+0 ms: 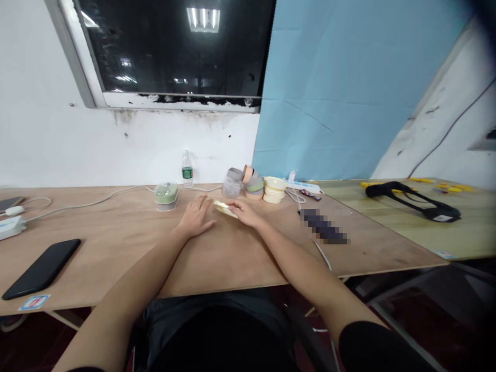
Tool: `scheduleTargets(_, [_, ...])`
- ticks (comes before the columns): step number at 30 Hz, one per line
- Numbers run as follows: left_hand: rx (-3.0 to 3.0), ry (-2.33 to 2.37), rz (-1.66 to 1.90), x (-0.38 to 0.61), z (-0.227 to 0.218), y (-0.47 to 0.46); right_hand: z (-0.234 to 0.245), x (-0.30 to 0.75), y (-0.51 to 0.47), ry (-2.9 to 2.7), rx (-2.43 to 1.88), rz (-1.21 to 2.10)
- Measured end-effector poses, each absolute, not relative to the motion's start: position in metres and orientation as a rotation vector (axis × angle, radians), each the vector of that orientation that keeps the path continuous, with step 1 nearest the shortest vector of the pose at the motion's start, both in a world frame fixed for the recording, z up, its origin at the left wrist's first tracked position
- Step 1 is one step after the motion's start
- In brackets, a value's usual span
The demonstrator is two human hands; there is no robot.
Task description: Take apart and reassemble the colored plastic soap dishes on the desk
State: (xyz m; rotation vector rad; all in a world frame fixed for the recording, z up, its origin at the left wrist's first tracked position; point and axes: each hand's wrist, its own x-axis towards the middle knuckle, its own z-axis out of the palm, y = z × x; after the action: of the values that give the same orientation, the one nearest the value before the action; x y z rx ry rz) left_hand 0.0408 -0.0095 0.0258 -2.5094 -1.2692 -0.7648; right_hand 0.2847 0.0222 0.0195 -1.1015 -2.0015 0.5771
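Note:
My right hand point(245, 213) grips a small pale yellow piece point(222, 206), flat and thin, just over the table; its exact kind is too small to make out. To the left, my left hand point(196, 217) rests on the wooden table point(228, 263) with fingers stretched out and nothing in it. A round green and grey lidded container point(166, 196) stands just left of my left hand. Beyond my right hand are stacked pale yellow bowls point(274, 190), grey and orange ring-shaped parts point(253, 185) and clear cups point(231, 185).
A plastic bottle point(187, 169) stands by the wall. Black phone point(42, 268) lies at the left, near a white charger point(11, 226). A blurred dark object point(323, 226) lies at the right, with a power strip point(304, 186) behind. Black straps point(414, 201) lie on the adjoining table.

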Motion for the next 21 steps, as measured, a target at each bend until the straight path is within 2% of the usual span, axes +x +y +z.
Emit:
scheduleTargets(3, [-2.623,-1.229,-0.704,0.046,0.024,-0.014,0.012,0.264,0.02,-1.797,-1.173,0.742])
scheduleTargets(5, [-2.708,-1.224,-0.638,0.048,0.022,-0.014,0.008,0.258,0.02,-1.863,-1.25,0.633])
scheduleTargets(7, [-2.752,-1.237,-0.571,0.048,0.019,-0.012,0.01,0.258,0.022,-1.958,-1.255,0.375])
scheduleTargets(10, [-2.704,-1.28,-0.571,0.046,0.015,-0.008,0.029,0.265,0.039,-1.88,-1.229,0.099])
scheduleTargets(16, [-2.613,-1.347,-0.642,0.043,0.01,-0.005,0.075,0.278,0.103,-1.694,-1.437,0.097])
scheduleTargets(21, [-2.622,-1.351,-0.647,0.044,0.009,-0.007,0.078,0.281,0.137,-1.771,-1.543,0.051])
